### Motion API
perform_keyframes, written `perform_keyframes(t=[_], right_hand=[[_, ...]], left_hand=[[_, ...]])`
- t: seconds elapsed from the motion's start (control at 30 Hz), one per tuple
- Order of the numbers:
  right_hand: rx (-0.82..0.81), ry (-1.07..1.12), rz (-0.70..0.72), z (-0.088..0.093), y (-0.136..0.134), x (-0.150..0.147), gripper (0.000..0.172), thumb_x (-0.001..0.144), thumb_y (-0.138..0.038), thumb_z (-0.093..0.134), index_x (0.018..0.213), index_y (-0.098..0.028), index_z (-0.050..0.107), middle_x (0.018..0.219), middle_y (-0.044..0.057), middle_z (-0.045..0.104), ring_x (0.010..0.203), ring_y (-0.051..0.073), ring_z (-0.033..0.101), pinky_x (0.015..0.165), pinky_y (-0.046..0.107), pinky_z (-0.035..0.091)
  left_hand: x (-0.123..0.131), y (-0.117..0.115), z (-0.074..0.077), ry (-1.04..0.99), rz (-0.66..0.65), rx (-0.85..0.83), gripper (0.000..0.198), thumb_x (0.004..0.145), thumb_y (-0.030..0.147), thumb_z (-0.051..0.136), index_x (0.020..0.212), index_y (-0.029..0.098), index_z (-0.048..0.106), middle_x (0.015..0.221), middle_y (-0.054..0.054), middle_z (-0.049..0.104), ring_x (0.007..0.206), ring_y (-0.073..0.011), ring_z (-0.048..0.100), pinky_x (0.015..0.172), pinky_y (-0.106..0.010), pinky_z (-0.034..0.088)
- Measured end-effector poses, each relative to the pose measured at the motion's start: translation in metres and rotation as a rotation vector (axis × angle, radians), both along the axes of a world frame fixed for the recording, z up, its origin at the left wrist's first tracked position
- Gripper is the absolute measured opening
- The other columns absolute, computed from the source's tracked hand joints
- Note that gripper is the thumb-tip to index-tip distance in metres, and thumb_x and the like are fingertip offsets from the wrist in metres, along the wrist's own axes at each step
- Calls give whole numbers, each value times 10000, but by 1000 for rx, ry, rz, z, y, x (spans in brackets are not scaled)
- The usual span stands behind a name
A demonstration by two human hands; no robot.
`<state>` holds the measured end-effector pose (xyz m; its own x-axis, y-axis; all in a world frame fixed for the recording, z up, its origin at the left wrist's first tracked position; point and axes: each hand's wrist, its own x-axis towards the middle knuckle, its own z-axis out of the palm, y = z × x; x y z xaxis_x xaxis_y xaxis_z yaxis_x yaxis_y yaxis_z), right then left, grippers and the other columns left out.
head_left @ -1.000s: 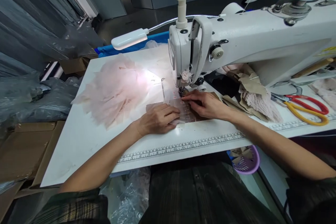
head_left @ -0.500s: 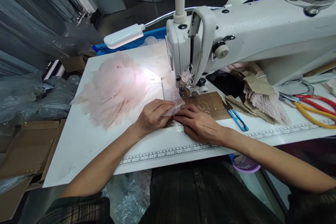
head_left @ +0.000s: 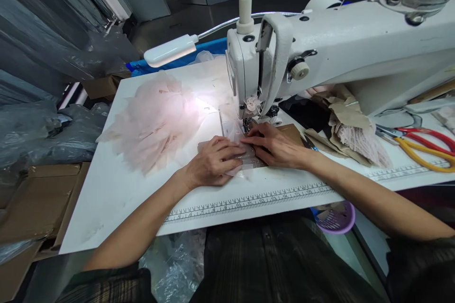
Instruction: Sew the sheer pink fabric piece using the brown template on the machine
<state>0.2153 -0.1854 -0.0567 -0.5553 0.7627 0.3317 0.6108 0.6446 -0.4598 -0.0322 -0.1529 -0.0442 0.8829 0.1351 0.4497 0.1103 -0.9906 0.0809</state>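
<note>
My left hand lies flat on sheer pale pink fabric, fingers stretched to the right. My right hand reaches in from the right, its fingers apart and touching the fabric just in front of the presser foot. Part of the fabric hides beneath both hands. Under my right hand is a brown taped sheet, mostly covered. The white sewing machine stands over the work, a small pale fabric rosette by its needle bar. A pile of pale pink tulle pieces lies to the left.
Blue thread snips lie partly hidden behind my right wrist. Red-and-yellow-handled scissors and lace scraps are at the right. A printed ruler runs along the table's front edge. A lamp lights the tulle. Below hangs a purple basket.
My left hand has gone from pinching the fabric edge to lying flat on it. My right hand has shifted up and right, over the brown sheet. The fabric now reaches nearer me.
</note>
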Motion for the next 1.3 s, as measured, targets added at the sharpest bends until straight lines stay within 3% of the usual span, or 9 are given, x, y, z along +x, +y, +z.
perform_keyframes(t=[0.13, 0.27, 0.4, 0.53, 0.77, 0.93, 1.13, 1.3], right_hand=[[88, -44, -28, -10, -1, -6, 438, 874, -173, 468, 1290, -173, 603, 1117, 147, 573, 1009, 287, 525, 907, 512, 482], [83, -16, -25, -9, -3, -4, 411, 888, -170, 447, 1262, -180, 618, 1094, 138, 572, 1020, 280, 517, 934, 518, 474], [18, 61, -36, -7, 0, 1, 425, 918, -177, 428, 1317, -197, 572, 1105, 129, 571, 1015, 253, 536, 942, 488, 494], [59, 48, -19, -10, 1, 2, 409, 917, -176, 431, 1292, -182, 592, 1108, 135, 557, 1022, 256, 535, 937, 483, 497], [106, -123, -45, -7, 0, -6, 411, 897, -167, 428, 1274, -202, 588, 1046, 132, 538, 947, 269, 512, 878, 493, 504], [96, -64, -69, -8, -3, -4, 410, 921, -179, 410, 1297, -205, 570, 1083, 145, 530, 1000, 278, 503, 913, 495, 494], [140, -48, 3, -12, -1, 1, 370, 950, -230, 438, 1282, -204, 600, 1091, 137, 528, 1006, 264, 505, 895, 479, 490], [115, -145, -48, -9, 0, -6, 355, 951, -237, 441, 1262, -224, 611, 1020, 118, 544, 883, 242, 514, 838, 461, 497]], left_hand=[[-4, 0, -3, 34, 66, -132, 216, 852, 201, 563, 1008, 244, 706, 1262, -82, 640, 1244, -248, 561, 1090, -576, 389], [-7, -2, 0, 25, 58, -42, 173, 841, 160, 571, 957, 205, 691, 1214, -80, 671, 1234, -259, 574, 1130, -620, 316], [-4, -3, 3, -17, -26, 57, 106, 866, 151, 547, 886, 136, 651, 1129, -116, 708, 1145, -234, 639, 1097, -525, 433], [-1, -3, 2, -101, -48, 101, 110, 858, 103, 531, 909, 108, 628, 1036, -120, 734, 1041, -203, 691, 1012, -455, 536], [0, -3, -1, -81, -27, 69, 91, 864, 124, 547, 891, 127, 634, 981, -84, 748, 999, -191, 705, 982, -436, 562], [3, -5, 2, -105, -39, 86, 101, 887, 165, 567, 933, 131, 650, 972, -76, 752, 969, -190, 715, 949, -438, 577], [4, -11, 7, -112, -69, 86, 123, 875, 157, 546, 862, 123, 664, 967, -94, 752, 942, -203, 719, 930, -434, 583], [6, -18, 6, -68, -63, 101, 153, 867, 147, 530, 810, 139, 672, 916, -81, 753, 867, -190, 722, 776, -346, 629]])
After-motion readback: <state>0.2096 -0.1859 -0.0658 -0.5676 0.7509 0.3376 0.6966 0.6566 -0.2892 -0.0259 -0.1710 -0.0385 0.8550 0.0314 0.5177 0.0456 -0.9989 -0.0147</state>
